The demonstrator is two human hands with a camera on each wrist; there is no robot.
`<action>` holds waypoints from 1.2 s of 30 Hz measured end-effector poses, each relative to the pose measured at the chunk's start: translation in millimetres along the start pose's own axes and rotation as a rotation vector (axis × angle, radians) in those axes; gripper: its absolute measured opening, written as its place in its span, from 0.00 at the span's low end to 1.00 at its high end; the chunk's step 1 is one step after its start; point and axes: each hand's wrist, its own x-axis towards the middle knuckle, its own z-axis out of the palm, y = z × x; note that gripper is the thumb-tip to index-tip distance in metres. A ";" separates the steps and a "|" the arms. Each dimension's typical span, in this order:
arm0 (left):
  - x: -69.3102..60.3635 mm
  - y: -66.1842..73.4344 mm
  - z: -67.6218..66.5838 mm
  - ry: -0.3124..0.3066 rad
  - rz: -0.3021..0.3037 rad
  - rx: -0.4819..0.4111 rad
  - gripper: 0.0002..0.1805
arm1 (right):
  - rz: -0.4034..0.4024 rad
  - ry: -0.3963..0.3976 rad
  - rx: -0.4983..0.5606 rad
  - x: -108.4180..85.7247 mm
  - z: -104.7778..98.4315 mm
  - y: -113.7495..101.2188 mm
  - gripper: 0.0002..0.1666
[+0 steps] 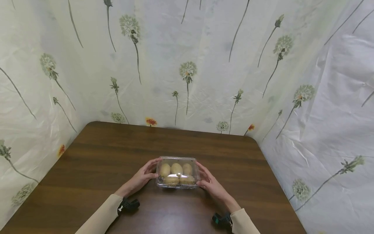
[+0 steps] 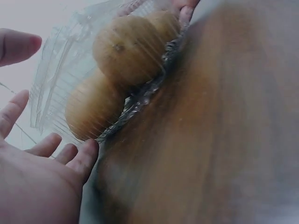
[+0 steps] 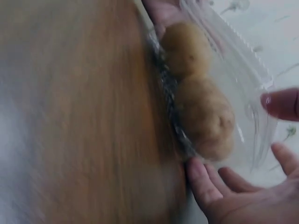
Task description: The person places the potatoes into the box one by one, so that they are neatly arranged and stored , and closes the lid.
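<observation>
A clear plastic clamshell box [image 1: 178, 159] holding several potatoes [image 1: 176, 169] is in the middle of the head view, above or on the brown table; whether it touches the wood I cannot tell. At the box's left end is my left hand [image 1: 142, 175], its fairly straight fingers touching the side near the bottom edge. My right hand [image 1: 211, 185] touches the opposite end in the same way. In the left wrist view the thumb [image 2: 21, 46] stands apart from the plastic. The right thumb [image 3: 280, 103] lies close to the lid's rim.
The dark wooden table [image 1: 117, 143] has rounded far corners. Behind it and on both sides hangs a pale curtain [image 1: 210, 81] printed with dandelions. A black wrist camera [image 1: 130, 204] sits on the left wrist, another black wrist camera [image 1: 221, 220] on the right.
</observation>
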 end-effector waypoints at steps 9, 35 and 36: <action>-10.8 7.4 20.5 0.192 -0.091 0.116 0.33 | 0.109 0.214 -0.040 -5.0 19.2 -6.1 0.40; -8.3 23.2 53.0 0.227 -0.267 0.002 0.31 | 0.195 0.305 -0.075 -7.5 38.2 -17.9 0.32; -8.0 22.7 51.8 0.225 -0.276 -0.009 0.31 | 0.202 0.301 -0.088 -7.5 37.0 -18.4 0.32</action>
